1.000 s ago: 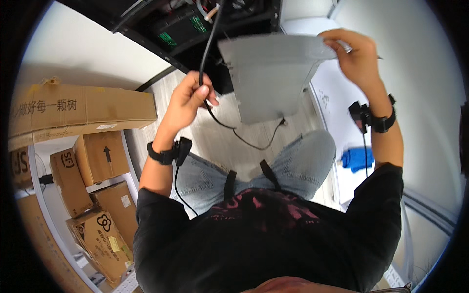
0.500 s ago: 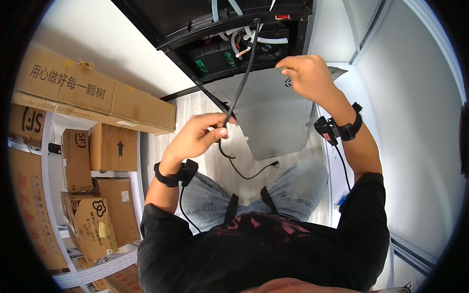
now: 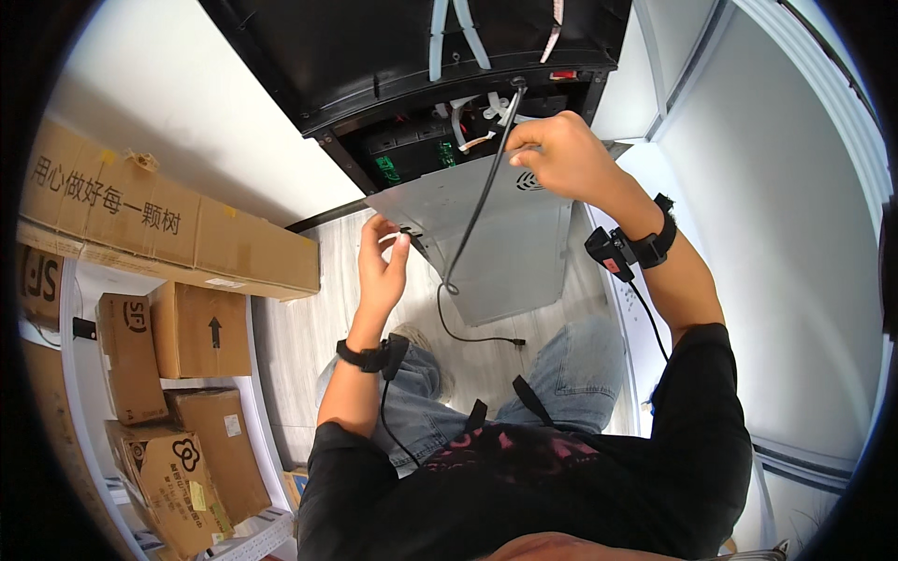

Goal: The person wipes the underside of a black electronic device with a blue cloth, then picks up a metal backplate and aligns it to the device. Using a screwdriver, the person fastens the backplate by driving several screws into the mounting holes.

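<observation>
A grey metal panel [image 3: 514, 248] with a round patch of vent slots leans tilted below the opening of a black cabinet [image 3: 421, 56]. Pinched at the panel's top edge are the thumb and fingers of my right hand [image 3: 566, 157]. My left hand [image 3: 379, 266] is beside the panel's upper left edge, its thumb apart from the bent fingers; whether it touches the edge I cannot tell. From the cabinet a black power cord [image 3: 480, 206] hangs across the panel, loops once and ends in a plug [image 3: 519, 342] over the floor.
Inside the cabinet's opening, wires and green-lit parts [image 3: 388, 168] show, with a red switch [image 3: 563, 74] above. To the left, a shelf holds several cardboard boxes [image 3: 201, 327], and a long carton [image 3: 168, 220] lies over them. A white wall panel [image 3: 776, 243] stands on the right.
My left hand has let go of the power cord and moved to the panel's left edge. The cord now hangs free over the panel. My right hand stays at the top edge.
</observation>
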Motion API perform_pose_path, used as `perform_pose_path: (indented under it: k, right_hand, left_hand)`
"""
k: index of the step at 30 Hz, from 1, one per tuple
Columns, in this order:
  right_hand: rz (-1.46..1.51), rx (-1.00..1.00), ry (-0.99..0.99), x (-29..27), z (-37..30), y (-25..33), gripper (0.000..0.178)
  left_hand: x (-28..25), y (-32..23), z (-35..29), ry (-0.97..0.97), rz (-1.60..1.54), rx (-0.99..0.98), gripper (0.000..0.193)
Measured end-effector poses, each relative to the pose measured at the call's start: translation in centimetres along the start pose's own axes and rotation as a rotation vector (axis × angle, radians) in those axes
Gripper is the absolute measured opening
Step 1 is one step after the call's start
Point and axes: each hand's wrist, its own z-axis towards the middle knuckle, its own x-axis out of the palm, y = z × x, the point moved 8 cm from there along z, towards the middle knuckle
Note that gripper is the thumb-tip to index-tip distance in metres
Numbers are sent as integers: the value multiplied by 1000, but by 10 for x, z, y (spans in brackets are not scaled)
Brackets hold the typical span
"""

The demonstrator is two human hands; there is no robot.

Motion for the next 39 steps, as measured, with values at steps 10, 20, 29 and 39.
perform_pose_path:
  k: [10,20,29,39]
  right_hand:
    - [-16,-9,-127,-2,-1,3,7]
    - [209,81,-1135,-55,-128,-51,39]
    - [714,382,-1041,33,-136,-132,49]
    - [691,381,-1185,5,-134,-121,27]
  left_hand:
    - [18,10,33,-183,-346,25,18]
    - [-1,0,40,-370,-354,56,19]
    - [0,0,35,-357,-395,27,20]
    - [5,-3,42,-297,-387,-88,22]
